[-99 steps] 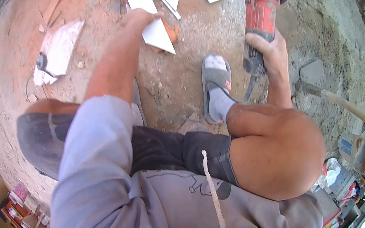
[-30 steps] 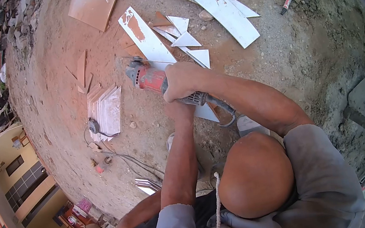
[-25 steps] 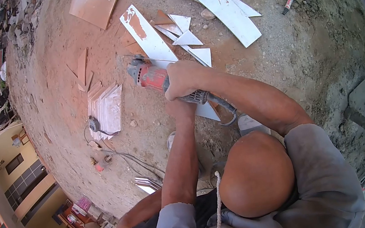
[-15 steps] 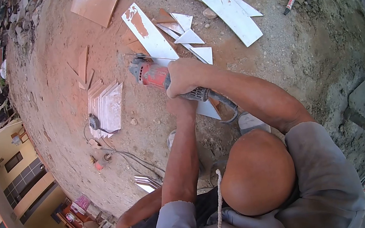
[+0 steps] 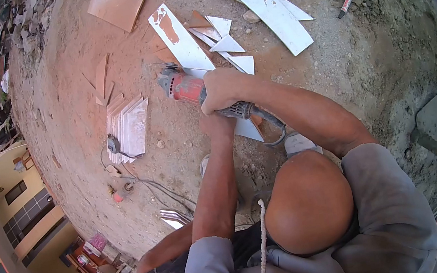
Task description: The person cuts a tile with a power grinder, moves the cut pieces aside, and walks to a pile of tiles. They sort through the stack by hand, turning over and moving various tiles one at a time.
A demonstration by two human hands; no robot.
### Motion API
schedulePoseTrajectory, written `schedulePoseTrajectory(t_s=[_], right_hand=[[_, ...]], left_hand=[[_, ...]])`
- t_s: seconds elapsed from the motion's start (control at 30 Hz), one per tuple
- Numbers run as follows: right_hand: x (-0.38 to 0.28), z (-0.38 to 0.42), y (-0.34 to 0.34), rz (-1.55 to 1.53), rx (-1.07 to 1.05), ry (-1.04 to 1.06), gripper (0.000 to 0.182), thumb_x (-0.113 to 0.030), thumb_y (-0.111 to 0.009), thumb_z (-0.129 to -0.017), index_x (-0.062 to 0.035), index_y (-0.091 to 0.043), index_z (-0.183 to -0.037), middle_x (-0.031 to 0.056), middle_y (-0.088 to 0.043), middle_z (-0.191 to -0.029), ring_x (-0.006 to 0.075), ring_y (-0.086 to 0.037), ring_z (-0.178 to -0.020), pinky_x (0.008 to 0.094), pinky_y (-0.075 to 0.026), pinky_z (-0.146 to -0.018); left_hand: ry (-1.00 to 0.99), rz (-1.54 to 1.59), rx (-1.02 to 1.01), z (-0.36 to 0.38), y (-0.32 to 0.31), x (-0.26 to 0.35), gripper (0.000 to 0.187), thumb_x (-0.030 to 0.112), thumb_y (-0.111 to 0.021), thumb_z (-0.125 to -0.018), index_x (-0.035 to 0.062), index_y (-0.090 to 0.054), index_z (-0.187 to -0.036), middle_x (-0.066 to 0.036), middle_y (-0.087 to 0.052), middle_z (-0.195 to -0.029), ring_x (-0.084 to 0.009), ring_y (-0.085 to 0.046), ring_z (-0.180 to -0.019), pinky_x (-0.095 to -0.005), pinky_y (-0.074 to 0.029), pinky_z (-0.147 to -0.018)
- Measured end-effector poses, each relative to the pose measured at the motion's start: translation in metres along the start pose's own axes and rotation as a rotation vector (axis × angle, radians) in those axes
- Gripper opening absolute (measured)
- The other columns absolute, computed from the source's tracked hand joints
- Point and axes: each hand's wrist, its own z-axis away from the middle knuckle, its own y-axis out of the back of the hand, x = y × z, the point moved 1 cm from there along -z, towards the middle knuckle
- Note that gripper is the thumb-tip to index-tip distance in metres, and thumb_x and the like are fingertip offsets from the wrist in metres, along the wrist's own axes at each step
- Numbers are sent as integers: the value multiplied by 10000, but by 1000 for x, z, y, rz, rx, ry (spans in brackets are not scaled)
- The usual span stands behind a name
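My right hand [image 5: 224, 88] is wrapped round the body of a red and grey angle grinder [image 5: 186, 88], whose disc end points left. Beneath the grinder's rear is my left hand [image 5: 218, 125], its fingers hidden, so its hold cannot be made out. A long white tile piece [image 5: 181, 38] with a bare brown patch runs down to the grinder's disc. More white tile [image 5: 248, 128] shows below the grinder, beside my left hand. The grinder's cable [image 5: 271, 119] curves down by my right forearm.
Triangular offcuts [image 5: 226, 45] and long white strips [image 5: 268, 15] lie beyond the grinder. Left are stacked tiles [image 5: 131, 129] with a black disc-like object [image 5: 113, 145] and cables [image 5: 161, 186]. A marker [image 5: 348, 0] lies upper right; a shovel [image 5: 431, 120] is far right.
The grinder and both hands appear slightly farther right in view, and the tiles have shifted slightly too. My right hand keeps its grip.
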Motion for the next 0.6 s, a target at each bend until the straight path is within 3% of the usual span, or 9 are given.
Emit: schedulePoseTrajectory(t_s=[0.13, 0.37, 0.6], right_hand=[[3, 3, -2, 13, 7, 0, 495, -329, -722, -608, 29, -722, -948, 228, -699, -975, 324, -694, -904, 379, -545, -817], [8, 11, -3, 20, 14, 0, 487, -329, -722, -600, 29, -726, -930, 230, -700, -965, 326, -695, -896, 379, -546, -811], [13, 17, -4, 26, 9, 9, 479, -326, -718, -591, 31, -729, -910, 237, -699, -956, 333, -695, -893, 379, -547, -810]], left_hand=[[91, 95, -67, -2, 4, 3, 594, 372, -739, -727, 157, -541, -1243, -130, -614, -1173, -322, -637, -1056, -447, -502, -839], [-93, 263, 64, -13, -43, -34, 663, 376, -756, -714, 157, -491, -1281, -126, -621, -1161, -333, -634, -1064, -441, -496, -852], [-14, 293, -20, -13, -35, -33, 692, 379, -765, -701, 163, -481, -1294, -128, -613, -1179, -333, -636, -1063, -450, -491, -853]])
